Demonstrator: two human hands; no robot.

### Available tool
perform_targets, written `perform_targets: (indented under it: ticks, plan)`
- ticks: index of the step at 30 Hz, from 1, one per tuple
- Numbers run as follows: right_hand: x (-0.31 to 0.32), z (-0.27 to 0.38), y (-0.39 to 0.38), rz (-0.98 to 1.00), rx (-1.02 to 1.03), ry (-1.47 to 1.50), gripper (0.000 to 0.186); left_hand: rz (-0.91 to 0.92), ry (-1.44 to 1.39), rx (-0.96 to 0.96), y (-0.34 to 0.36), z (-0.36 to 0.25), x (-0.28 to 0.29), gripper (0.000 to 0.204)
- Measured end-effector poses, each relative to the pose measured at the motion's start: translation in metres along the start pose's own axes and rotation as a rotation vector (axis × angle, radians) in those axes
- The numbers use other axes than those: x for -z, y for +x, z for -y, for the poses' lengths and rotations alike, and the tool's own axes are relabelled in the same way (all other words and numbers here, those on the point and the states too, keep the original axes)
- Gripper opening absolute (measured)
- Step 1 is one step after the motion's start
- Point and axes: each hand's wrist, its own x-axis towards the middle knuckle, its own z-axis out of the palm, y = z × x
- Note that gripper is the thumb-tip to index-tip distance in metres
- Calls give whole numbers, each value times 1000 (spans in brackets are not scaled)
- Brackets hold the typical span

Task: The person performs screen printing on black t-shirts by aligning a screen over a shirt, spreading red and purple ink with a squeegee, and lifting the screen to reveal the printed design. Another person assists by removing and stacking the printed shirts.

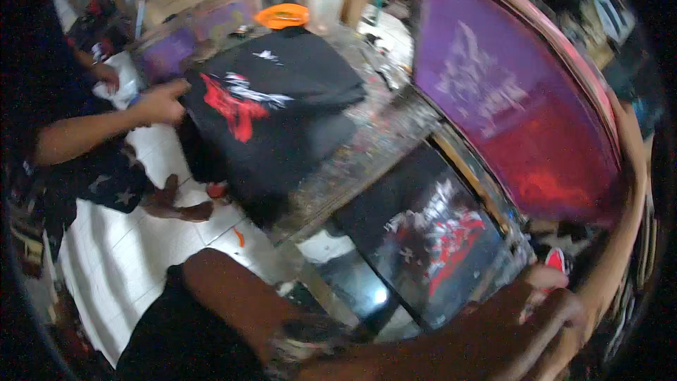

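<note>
Two black printed cloths; one large purple-red screen; one orange dish; one orange scrap

Around me is what looks like a screen-printing workshop: a big framed screen, its mesh stained purple and red around a pale design, is tipped up beside a dark printed cloth with a white-and-red pattern. A black garment with more splashes of white and red lies spread over a worktop speckled all over with colour, the sort of mess that ink leaves. Towards the back, an orange dish and cloudy plastic containers crowd together near another purple-stained panel, and pale tiles run underfoot.
</note>
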Motion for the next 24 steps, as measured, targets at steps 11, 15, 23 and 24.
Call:
perform_targets:
  ticks: [11,15,23,24]
  plan:
    - [-27,138,-70,-82,-33,-175,49,-1,1356,591,-93,194,117,10]
    - [-24,154,-72,-96,-75,-73,85,283,1366,735,-137,230,116,18]
    - [-17,151,-66,-158,-86,-83,91,320,1408,659,-135,257,65,64]
    - [-17,156,-64,-122,-129,-94,83,320,1393,680,-134,257,59,71]
